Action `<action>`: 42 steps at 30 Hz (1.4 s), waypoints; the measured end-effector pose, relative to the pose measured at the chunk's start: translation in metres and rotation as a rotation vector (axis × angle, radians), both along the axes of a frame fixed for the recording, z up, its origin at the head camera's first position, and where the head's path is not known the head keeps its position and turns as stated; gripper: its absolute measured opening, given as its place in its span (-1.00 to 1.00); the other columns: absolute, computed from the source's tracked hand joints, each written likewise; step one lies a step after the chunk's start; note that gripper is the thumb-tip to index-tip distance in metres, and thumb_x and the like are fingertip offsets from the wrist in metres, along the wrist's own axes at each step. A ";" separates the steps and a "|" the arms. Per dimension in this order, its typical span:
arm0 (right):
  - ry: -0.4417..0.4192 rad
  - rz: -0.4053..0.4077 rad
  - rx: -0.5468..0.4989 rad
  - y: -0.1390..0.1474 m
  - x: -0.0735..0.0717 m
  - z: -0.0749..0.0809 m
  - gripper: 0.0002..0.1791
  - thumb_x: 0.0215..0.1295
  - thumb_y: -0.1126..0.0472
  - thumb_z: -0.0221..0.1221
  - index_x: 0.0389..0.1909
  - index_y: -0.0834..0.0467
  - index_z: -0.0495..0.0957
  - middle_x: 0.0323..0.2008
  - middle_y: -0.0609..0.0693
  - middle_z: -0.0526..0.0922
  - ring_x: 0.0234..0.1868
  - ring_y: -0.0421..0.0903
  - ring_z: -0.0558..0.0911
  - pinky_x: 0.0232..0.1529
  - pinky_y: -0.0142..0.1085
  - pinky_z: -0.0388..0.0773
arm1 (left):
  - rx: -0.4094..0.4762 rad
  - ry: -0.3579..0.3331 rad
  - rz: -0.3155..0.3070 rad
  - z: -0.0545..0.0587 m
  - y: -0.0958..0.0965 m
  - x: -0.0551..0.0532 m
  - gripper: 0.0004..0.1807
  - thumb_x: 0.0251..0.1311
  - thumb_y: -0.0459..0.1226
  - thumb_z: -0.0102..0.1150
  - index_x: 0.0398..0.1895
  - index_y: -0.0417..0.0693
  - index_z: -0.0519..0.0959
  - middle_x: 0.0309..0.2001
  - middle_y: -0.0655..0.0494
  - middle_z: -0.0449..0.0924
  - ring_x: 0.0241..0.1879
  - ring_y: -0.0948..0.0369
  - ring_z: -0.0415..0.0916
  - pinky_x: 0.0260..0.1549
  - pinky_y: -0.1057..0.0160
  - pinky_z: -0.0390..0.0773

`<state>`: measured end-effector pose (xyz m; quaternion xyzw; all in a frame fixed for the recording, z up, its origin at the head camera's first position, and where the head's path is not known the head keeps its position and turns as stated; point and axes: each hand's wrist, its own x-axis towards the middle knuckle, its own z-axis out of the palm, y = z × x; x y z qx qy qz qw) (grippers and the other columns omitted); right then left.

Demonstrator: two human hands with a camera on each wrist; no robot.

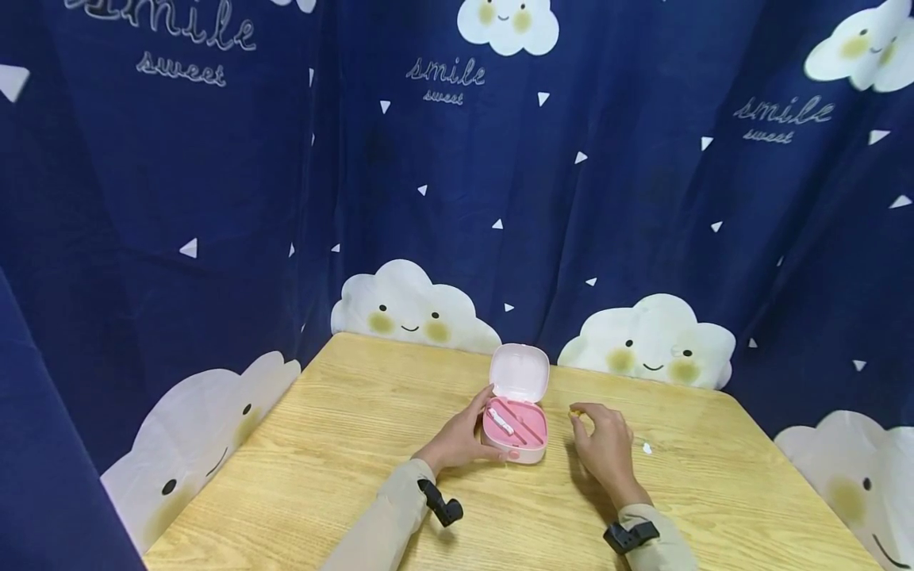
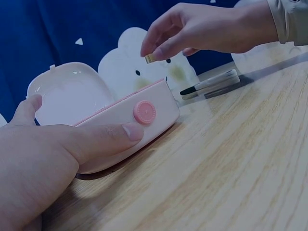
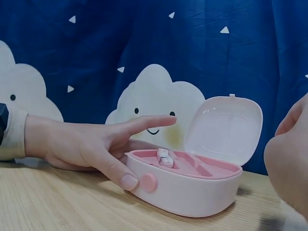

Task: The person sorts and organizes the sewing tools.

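A small pale-pink box (image 1: 524, 454) stands on the table with its hinged lid (image 1: 520, 373) raised. Its pink inner tray (image 3: 224, 170) has dividing ridges, and a small white strip with faint markings (image 1: 501, 421) lies in the left part. My left hand (image 1: 462, 438) grips the box's left side, thumb on the front beside the round pink button (image 2: 145, 112), forefinger stretched towards the lid. To the right of the box, my right hand (image 1: 605, 448) pinches a tiny yellow piece (image 2: 150, 58) between thumb and fingertips, raised above the table. Its exact kind is too small to tell.
A slim white thing with a dark end (image 2: 211, 83) lies on the table beyond the box in the left wrist view. A small white piece (image 1: 647, 448) lies right of my right hand. The wooden table (image 1: 357, 396) ends against a blue cloud-print curtain (image 1: 443, 182).
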<state>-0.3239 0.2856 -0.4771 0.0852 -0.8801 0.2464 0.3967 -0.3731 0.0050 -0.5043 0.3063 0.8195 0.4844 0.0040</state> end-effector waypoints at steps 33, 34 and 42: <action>0.024 0.095 0.088 -0.039 0.003 -0.012 -0.82 0.17 0.33 0.45 -0.19 0.15 0.77 -0.15 0.06 0.77 -0.16 0.14 0.62 -0.18 0.09 0.43 | 0.019 0.017 -0.029 -0.004 0.004 -0.001 0.40 -0.09 0.05 0.69 0.71 0.21 -0.12 0.52 0.11 0.28 0.48 0.17 0.21 0.46 0.04 0.18; 0.017 0.097 0.087 -0.040 0.003 -0.012 -0.82 0.18 0.33 0.45 -0.19 0.14 0.77 -0.15 0.06 0.77 -0.15 0.14 0.62 -0.18 0.08 0.43 | 0.016 0.021 -0.025 -0.004 0.004 -0.002 0.40 -0.09 0.06 0.69 0.71 0.21 -0.12 0.52 0.11 0.28 0.48 0.16 0.21 0.46 0.02 0.18; 0.015 0.180 0.082 -0.051 0.004 -0.011 -0.80 0.16 0.36 0.46 -0.19 0.14 0.76 -0.13 0.07 0.77 -0.11 0.13 0.64 -0.08 0.09 0.45 | 0.020 0.026 -0.019 -0.002 0.003 -0.001 0.40 -0.08 0.05 0.68 0.71 0.20 -0.12 0.53 0.05 0.26 0.48 0.14 0.21 0.46 0.02 0.18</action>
